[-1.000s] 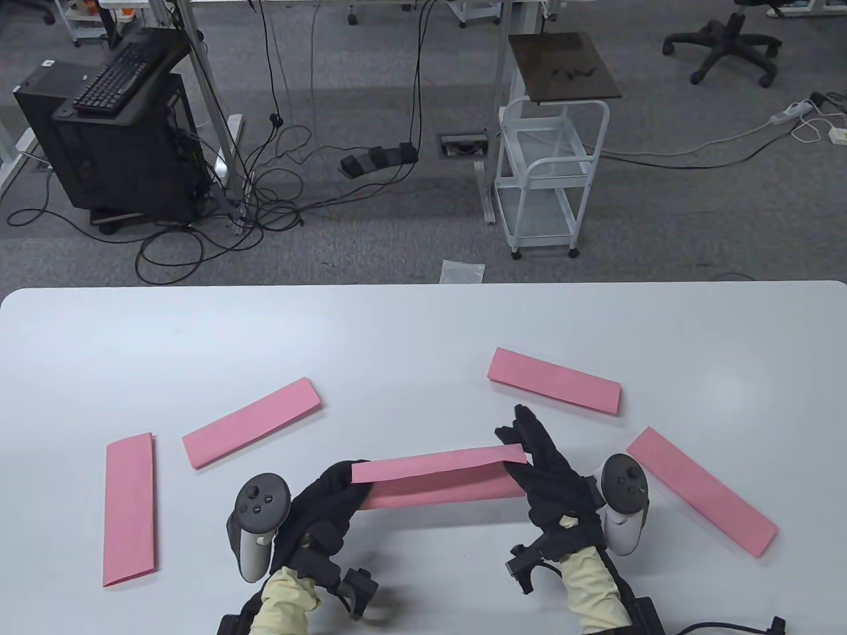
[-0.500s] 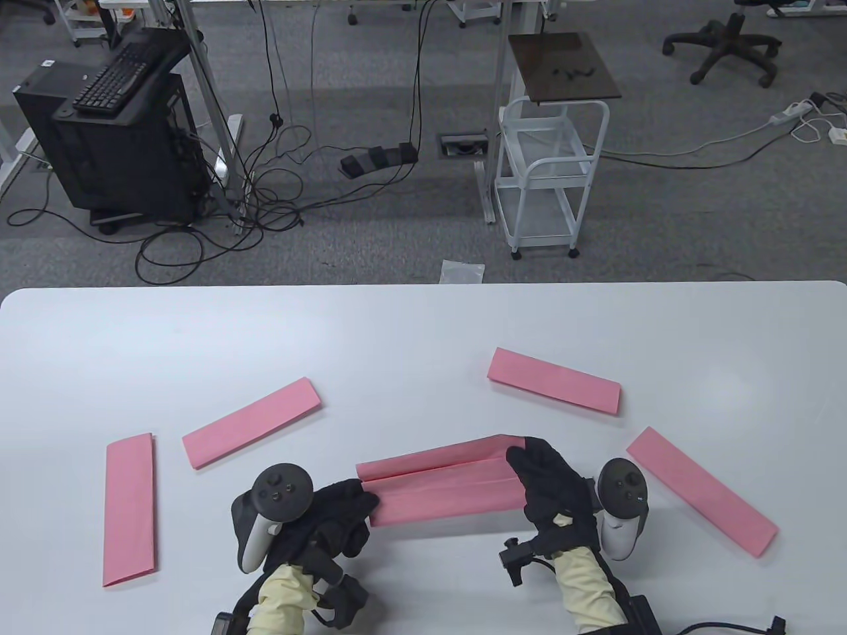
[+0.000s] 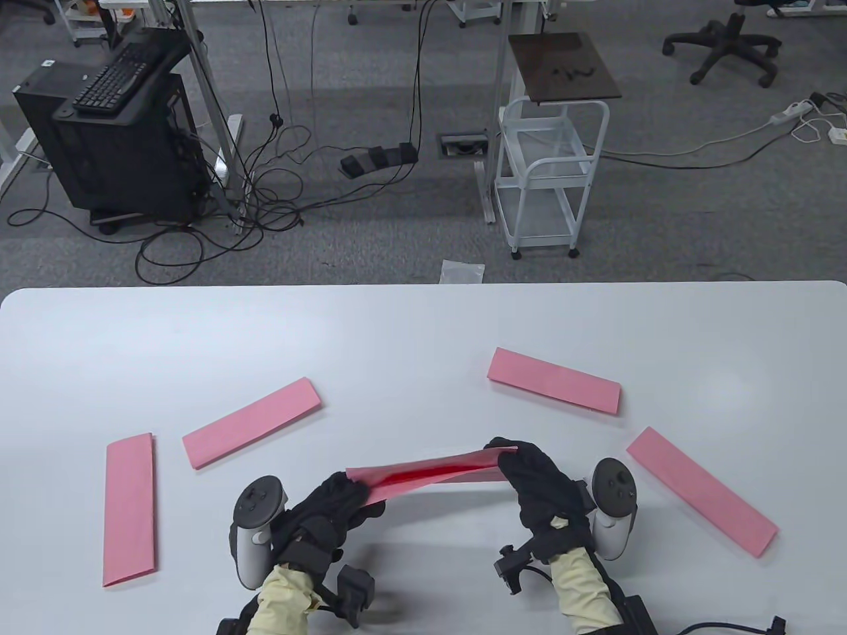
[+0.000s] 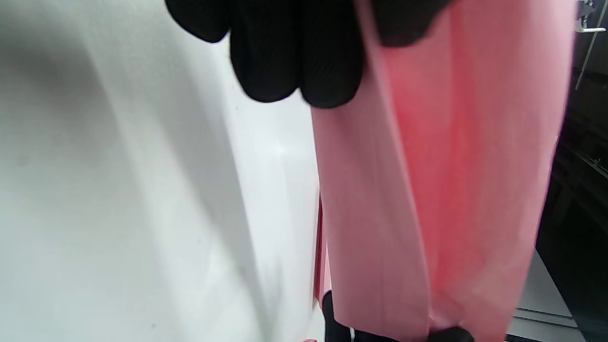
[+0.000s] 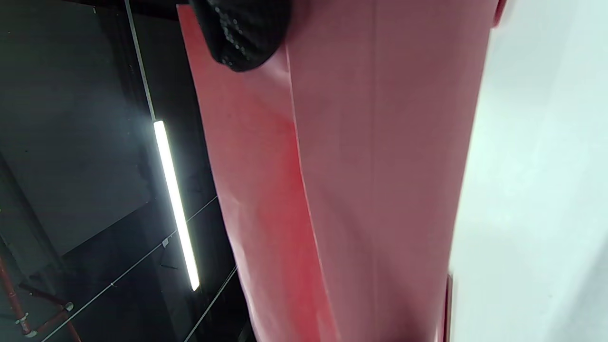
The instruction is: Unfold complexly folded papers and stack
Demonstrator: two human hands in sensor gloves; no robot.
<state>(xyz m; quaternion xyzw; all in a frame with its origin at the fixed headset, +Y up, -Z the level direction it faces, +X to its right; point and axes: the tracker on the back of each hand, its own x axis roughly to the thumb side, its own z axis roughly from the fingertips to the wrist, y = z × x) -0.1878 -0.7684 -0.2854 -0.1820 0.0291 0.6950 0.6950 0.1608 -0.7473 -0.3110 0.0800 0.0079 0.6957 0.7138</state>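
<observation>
Pink paper (image 3: 430, 473) is part-opened, lifted off the table (image 3: 410, 331) near its front edge, stretched between your hands. Left hand (image 3: 331, 506) pinches its left end, right hand (image 3: 529, 473) pinches the right. Step in hand, by my read: opening the folds. Next: spread it fully and lay it flat. Four folded strips (image 3: 251, 423) lie around you, untouched.

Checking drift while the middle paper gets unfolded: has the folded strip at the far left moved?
No. The far-left strip keeps its spot beside the table edge, unmoved.
</observation>
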